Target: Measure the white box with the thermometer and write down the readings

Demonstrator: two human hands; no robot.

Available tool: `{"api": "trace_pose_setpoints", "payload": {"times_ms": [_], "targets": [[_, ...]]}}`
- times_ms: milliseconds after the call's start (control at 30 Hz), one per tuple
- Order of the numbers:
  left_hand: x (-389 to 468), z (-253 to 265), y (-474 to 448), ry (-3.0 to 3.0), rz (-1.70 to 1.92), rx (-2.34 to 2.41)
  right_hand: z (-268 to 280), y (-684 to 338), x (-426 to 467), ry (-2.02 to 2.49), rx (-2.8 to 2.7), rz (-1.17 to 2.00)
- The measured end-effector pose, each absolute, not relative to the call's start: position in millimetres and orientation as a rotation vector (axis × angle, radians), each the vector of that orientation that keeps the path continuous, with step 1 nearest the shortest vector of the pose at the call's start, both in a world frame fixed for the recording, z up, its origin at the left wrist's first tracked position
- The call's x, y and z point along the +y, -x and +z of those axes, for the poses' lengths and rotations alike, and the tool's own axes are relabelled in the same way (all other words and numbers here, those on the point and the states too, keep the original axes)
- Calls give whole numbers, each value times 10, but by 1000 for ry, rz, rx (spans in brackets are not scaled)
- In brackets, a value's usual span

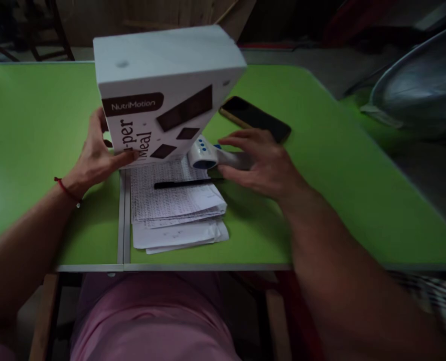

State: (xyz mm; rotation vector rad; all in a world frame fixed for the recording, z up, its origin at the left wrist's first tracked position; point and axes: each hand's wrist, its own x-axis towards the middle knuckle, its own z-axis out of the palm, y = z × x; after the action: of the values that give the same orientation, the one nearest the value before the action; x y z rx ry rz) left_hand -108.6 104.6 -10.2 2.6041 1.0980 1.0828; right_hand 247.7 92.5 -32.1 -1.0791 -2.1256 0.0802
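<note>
White NutriMotion box (162, 100) is tilted at about 12 o'clock from the written-on papers (175, 205); left hand (95, 153) has it pinched by the lower left edge, thumb across the front; right hand (266, 163) has thumb and fingers parted around the grip of a white gadget (202, 154) at 1 o'clock, tbh can't tell from here if they're touching it; black pen (181, 184) lies across the papers; phone (256, 119) at 2 o'clock, flat on the green table (331, 185).
</note>
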Motion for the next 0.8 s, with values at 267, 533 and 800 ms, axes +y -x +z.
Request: {"api": "trace_pose_setpoints", "payload": {"times_ms": [267, 533, 800], "targets": [[581, 173, 748, -2796, 1676, 1075, -155, -2238, 644, 953, -2407, 162], [234, -56, 388, -2979, 597, 554, -70, -2213, 578, 1128, -2336, 170], [203, -1, 386, -3035, 327, 552, 131, -2012, 436, 999, -1401, 828]]}}
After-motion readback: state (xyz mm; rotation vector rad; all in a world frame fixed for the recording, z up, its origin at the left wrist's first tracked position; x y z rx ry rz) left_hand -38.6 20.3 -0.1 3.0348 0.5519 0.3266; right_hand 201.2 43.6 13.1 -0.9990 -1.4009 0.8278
